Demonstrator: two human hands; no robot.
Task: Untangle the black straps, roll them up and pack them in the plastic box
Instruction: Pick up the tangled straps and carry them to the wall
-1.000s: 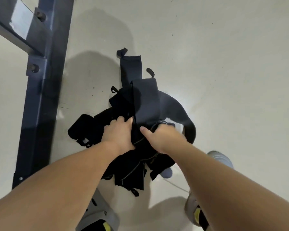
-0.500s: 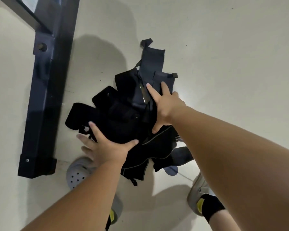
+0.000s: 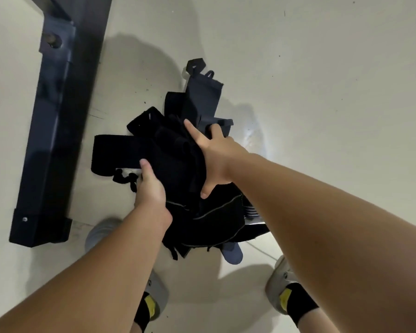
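Observation:
A tangled heap of black straps point(image 3: 175, 164) fills the middle of the head view, over a pale floor. Some pieces have grey stitched edges point(image 3: 214, 210), and one wide dark band point(image 3: 202, 97) sticks out at the far side. My left hand point(image 3: 150, 188) grips the heap's left edge, thumb on top and fingers hidden underneath. On top of the heap, my right hand point(image 3: 214, 155) has its thumb pressing the near side, its index finger straight and its other fingers tucked into the straps. A glossy clear plastic surface point(image 3: 250, 135) shows under the heap at the right; I cannot tell whether it is the box.
A dark blue metal frame post point(image 3: 53, 140) lies along the floor at the left, close to the heap. My feet in grey shoes point(image 3: 277, 284) stand below the heap. A small blue object point(image 3: 233, 253) peeks out under the heap's near edge.
My left hand has gone from lying spread at the heap's near-left corner to gripping its left edge. My right hand stays on top. The view has shifted slightly.

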